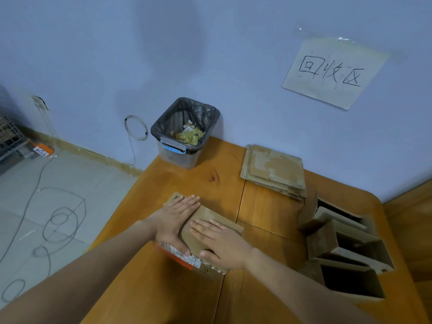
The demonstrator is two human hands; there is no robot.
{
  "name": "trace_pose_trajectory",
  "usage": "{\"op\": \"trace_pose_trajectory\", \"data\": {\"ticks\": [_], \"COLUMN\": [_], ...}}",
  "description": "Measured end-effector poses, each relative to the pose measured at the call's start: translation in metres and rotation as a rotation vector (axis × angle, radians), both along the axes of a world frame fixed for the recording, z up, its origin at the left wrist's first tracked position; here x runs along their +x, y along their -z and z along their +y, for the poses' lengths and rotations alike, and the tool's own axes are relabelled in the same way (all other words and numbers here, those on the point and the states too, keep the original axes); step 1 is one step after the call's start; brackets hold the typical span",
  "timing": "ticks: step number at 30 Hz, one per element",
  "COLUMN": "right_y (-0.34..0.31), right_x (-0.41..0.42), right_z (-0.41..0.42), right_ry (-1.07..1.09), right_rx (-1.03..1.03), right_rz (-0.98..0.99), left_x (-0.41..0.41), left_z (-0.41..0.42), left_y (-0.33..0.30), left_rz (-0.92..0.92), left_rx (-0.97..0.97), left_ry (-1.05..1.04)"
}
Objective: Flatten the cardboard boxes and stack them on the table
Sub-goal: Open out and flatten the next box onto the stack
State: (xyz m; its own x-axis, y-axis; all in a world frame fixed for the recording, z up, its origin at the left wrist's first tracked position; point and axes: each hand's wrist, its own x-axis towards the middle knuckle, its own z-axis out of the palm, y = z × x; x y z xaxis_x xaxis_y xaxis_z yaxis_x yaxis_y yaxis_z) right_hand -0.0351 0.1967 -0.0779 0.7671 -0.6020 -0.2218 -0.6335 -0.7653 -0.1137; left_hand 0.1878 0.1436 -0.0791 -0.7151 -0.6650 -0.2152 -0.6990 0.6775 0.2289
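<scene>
**Flattened carton held under both palms; handling and markings noted**

A collapsed cardboard box (205, 226) is seen lying on the wooden table (187, 181), near its front-left part. It is pressed down by both hands. The left hand (174, 220) is laid flat across the far-left portion, fingers straight and held close together, the thumb resting near the printed end. The right hand (222, 244) is laid flat across the near-right portion, fingers straight and slightly spread, thumb tucked at the near edge. Nothing is pinched or gripped by either hand.

The carton is judged to be light, thin-walled and moderately stiff along its panels, yet springy at the creases; some rebound is to be expected once pressure is released. The surface appears dry and matt, so slipping is judged unlikely. For carrying, hold is best taken at two opposite long edges, so that the panels are kept closed.

A stack of flattened cartons (274, 171) lies at the far side of the table, near the wall, well apart from the pressed box. Several open boxes (346, 249) stand unflattened at the right of the table.

An orange-and-white shipping label (184, 256) is fixed to the near end of the pressed box; its print is too small to be read. A handwritten sign (332, 71) taped to the wall reads "回收区". A lined waste bin (184, 133) stands at the table's far corner; no brand can be made out on its blue latch.
</scene>
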Motion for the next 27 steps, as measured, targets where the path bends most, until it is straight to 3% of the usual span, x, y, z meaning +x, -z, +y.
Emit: {"op": "trace_pose_trajectory", "data": {"ticks": [16,23,27], "right_y": [0.0,-0.002,-0.008], "right_x": [-0.053,-0.071,-0.068], "right_z": [0.039,0.047,0.042], "right_ry": [0.077,0.028,0.041], "right_rx": [0.022,-0.178,-0.235], "right_rz": [-0.083,-0.16,-0.313], "left_x": [0.0,0.0,-0.001], "left_z": [0.0,0.001,-0.001], "left_y": [-0.001,-0.002,-0.001], "left_rz": [-0.001,-0.004,-0.013], "left_rx": [-0.01,-0.012,-0.025], "left_ry": [0.006,0.008,0.007]}}
